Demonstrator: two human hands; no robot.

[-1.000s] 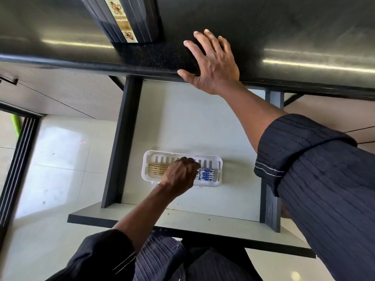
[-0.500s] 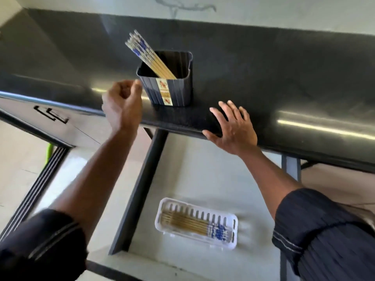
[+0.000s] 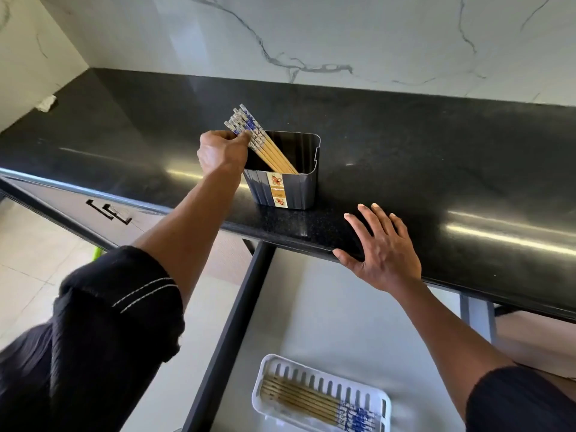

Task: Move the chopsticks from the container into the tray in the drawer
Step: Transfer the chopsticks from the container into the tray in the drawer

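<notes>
Left hand (image 3: 222,151) now at chopsticks (image 3: 249,132).

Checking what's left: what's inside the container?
A bundle of chopsticks leans in the container, tops pinched by the left hand. Its floor is hidden by the front wall.

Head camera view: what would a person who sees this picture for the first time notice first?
First, the left hand closing on the blue-patterned tops of the chopsticks, which lean out of the grey container on the black counter. Next, the right hand lies flat and open on the counter's front edge. Below, in the open drawer, a white slotted tray already holds several chopsticks.
</notes>
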